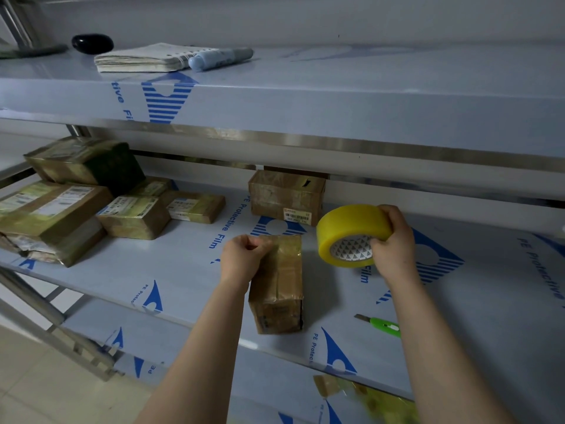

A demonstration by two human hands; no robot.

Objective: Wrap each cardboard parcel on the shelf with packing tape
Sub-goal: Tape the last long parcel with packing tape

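Taping of the oblong, creased brown parcel (278, 283) lying mid-shelf (153, 270) seems under way: the left hand (244, 255) curls round its far corner, the right hand (394, 243) grips the glossy yellow tape roll (351, 231) just beside, and next the tape needs drawing taut across the cardboard.

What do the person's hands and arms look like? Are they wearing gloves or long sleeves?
No gloves: the left hand and the right hand are bare, with no rings showing. The left forearm and the right forearm are bare too, with no sleeves, watch or bracelet in view down to the picture's bottom edge.
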